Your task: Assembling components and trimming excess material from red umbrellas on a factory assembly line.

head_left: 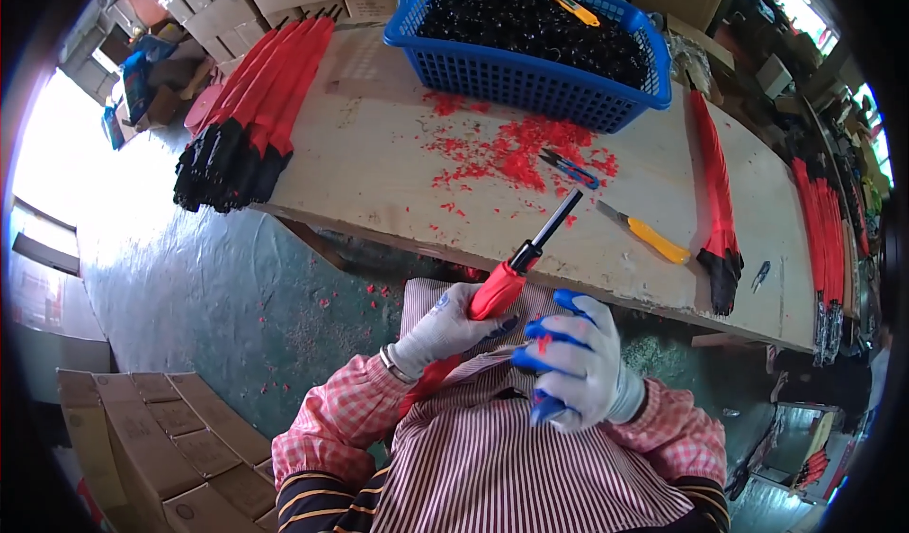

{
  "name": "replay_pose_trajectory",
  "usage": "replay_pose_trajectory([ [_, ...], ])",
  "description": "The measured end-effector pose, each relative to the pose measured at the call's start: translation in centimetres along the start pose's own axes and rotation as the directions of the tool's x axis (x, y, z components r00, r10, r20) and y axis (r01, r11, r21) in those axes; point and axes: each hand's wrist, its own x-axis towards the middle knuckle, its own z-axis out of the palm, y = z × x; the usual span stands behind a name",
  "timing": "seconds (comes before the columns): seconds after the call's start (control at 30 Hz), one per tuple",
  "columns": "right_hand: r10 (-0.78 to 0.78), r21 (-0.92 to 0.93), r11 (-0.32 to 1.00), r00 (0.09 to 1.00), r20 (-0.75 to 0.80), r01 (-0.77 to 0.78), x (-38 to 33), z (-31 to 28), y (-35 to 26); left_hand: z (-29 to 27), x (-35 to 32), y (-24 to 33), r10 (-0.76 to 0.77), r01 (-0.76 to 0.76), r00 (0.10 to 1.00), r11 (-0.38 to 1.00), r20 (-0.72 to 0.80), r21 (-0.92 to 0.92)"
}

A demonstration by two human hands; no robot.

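My left hand (443, 332), in a white glove with blue fingertips, is wrapped round a folded red umbrella (498, 292). The umbrella's bare metal shaft with a black collar points up and away toward the table, and its red cloth runs down beneath my left forearm. Close by on the right, my gloved right hand (579, 363) is apart from the umbrella, fingers bent inward. A red scrap (543, 344) clings to its fingers, and a small dark thing shows under them, too hidden to name. Blue-handled thread snips (570, 168) and a yellow utility knife (653, 238) lie on the table.
On the table (360, 173), a blue basket (530, 83) holds small black parts and another yellow cutter (576, 9). Red scraps (516, 150) lie before it. Folded red umbrellas (251, 107) are stacked left; one umbrella (717, 192) and more lie right. Cardboard boxes (170, 438) stand lower left.
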Motion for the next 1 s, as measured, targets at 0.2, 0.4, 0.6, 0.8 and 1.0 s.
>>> replay_pose_trajectory([
  [0.2,0.676,0.043,0.736,0.730,-0.097,-0.675,-6.3,-1.0,4.4,0.1,-0.9,2.8,-0.028,-0.022,0.981,0.966,0.191,0.258],
  [0.4,0.824,0.798,0.066,0.483,0.295,-0.600,-2.7,0.9,0.7,3.8,-2.8,1.5,0.249,-0.190,0.966,0.868,-0.070,0.460],
  [0.6,0.799,0.711,0.330,0.585,0.140,-0.621,-5.3,4.4,2.1,4.1,-2.5,-0.9,0.414,-0.289,0.907,0.752,-0.083,0.593],
  [0.8,0.779,0.603,0.464,0.623,0.073,-0.650,-5.8,4.5,2.9,3.6,-1.4,-0.9,0.358,-0.293,0.933,0.705,0.032,0.646],
  [1.0,0.506,0.050,0.857,0.857,0.099,-0.512,-5.3,-0.2,8.2,2.0,0.5,-3.0,0.293,-0.266,0.956,0.810,0.032,0.523],
])
